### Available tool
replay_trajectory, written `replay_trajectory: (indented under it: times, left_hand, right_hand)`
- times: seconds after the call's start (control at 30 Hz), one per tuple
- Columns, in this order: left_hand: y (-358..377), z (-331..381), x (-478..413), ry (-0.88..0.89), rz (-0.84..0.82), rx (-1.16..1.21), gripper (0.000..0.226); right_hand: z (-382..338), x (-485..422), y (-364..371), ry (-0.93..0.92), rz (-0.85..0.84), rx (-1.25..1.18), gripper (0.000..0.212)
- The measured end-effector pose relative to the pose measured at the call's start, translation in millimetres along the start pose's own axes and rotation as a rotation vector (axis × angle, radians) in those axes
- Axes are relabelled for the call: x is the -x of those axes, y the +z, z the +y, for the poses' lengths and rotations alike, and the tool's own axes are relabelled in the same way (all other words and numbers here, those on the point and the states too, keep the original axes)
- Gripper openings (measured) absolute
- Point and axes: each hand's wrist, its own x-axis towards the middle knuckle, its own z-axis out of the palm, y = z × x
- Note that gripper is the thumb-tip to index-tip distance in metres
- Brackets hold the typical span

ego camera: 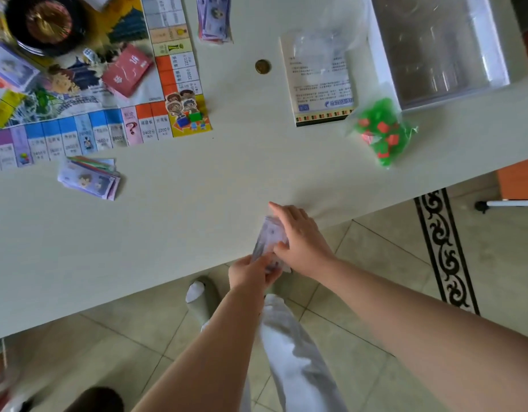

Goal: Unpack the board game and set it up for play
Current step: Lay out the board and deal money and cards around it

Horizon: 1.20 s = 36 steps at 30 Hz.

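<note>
My left hand (251,275) gripped the near end of a pale purple stack of paper play money (270,234). My right hand (300,237) pinched its top, first finger straight.

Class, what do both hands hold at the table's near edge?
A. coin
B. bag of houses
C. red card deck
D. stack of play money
D: left hand and right hand pinch a stack of play money; the bag of houses, red card deck and coin lie untouched.
</note>
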Motion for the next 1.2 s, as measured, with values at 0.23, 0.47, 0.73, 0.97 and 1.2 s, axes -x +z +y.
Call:
replay_trajectory:
  times: [0.23,0.47,0.73,0.97,1.2]
  left_hand:
    - [-35,41,3,0.739,0.093,-0.766,0.005]
    - [-36,86,-13,0.917,0.195,-0.751,0.023]
    - [-28,92,-31,0.83,0.16,-0.74,0.031]
    - [-29,104,-32,0.727,0.196,-0.557,0.035]
    - [-37,124,1,0.357,-0.163,0.326,0.017]
  right_hand:
    - [-10,-20,-21,-0.045,0.038,-0.043,0.021]
    - [-32,-58,-23,-0.107,0.148,-0.068,0.027]
    - [-26,-74,-3,-0.103,0.162,0.021,0.02]
    - [-34,-87,-9,0.04,0.05,-0.108,0.012]
    - [-97,-99,-29,0.33,-0.498,-0.857,0.018]
